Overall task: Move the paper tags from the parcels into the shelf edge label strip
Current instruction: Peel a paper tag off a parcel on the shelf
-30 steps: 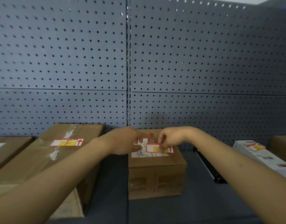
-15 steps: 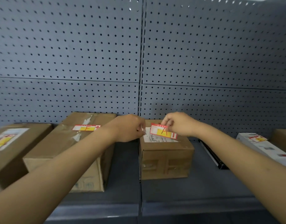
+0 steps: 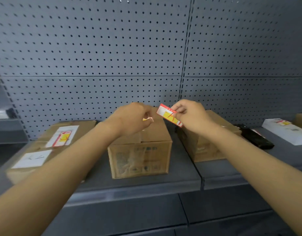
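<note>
My right hand (image 3: pixel 189 114) pinches a red, white and yellow paper tag (image 3: pixel 169 114) in the air above the parcels. Just left of it, my left hand (image 3: pixel 129 118) is closed on a small paper piece (image 3: pixel 149 119) seen edge-on. Below both hands stands a brown parcel (image 3: pixel 140 155) on the grey shelf. A flatter parcel (image 3: pixel 27 160) to the left carries another tag (image 3: pixel 63 138). A third parcel (image 3: pixel 204 149) sits partly behind my right forearm. The shelf edge label strip (image 3: pixel 129 195) runs along the front of the shelf.
A white box (image 3: pixel 290 135) with its own tag (image 3: pixel 283 123) lies at the far right, a black flat item (image 3: pixel 254 138) beside it. Grey pegboard (image 3: pixel 95 57) forms the back wall. A seam (image 3: pixel 202 183) splits the shelf into two sections.
The tag has come off the small parcel and risen in my right hand. The view has swung left and down, bringing the shelf's front edge into sight.
</note>
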A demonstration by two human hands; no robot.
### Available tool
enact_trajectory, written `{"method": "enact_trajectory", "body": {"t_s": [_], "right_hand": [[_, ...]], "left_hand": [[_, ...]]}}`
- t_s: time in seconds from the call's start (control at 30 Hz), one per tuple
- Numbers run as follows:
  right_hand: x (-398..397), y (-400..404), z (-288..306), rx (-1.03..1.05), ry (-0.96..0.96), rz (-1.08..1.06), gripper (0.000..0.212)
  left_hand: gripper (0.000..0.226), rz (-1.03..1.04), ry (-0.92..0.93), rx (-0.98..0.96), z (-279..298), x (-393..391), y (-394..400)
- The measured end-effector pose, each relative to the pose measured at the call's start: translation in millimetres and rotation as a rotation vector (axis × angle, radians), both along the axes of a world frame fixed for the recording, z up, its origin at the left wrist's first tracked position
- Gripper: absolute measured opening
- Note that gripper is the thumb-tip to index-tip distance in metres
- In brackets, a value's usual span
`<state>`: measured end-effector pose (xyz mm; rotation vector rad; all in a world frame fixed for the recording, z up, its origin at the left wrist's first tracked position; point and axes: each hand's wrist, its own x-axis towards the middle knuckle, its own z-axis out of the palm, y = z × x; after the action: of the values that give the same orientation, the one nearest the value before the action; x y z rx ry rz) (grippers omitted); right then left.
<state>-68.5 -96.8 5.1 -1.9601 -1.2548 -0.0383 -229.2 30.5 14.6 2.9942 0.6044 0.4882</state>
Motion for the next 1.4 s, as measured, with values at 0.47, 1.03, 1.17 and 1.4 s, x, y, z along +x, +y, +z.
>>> {"method": "enact_trajectory", "body": {"t_s": [0.47, 1.03, 1.17, 1.4], "right_hand": [[-170, 29, -7, 0.088, -0.181, 0.126, 0.018], [-307, 98, -74, -0.186, -0.019, 0.167, 0.015], [-320, 114, -91, -0.202, 0.03, 0.096, 0.014], [-326, 122, -119, -0.24, 0.081, 0.033, 0.015]], "left_hand": [[0.016, 0.136, -0.051, -0.049, -8, -178, 26], [0.022, 0.212, 0.123, -0.132, -76, -332, 74], [0.021, 0.133, 0.163, -0.119, -94, -334, 91], [0.021, 0.1, 0.254, -0.153, -127, -321, 102]]}}
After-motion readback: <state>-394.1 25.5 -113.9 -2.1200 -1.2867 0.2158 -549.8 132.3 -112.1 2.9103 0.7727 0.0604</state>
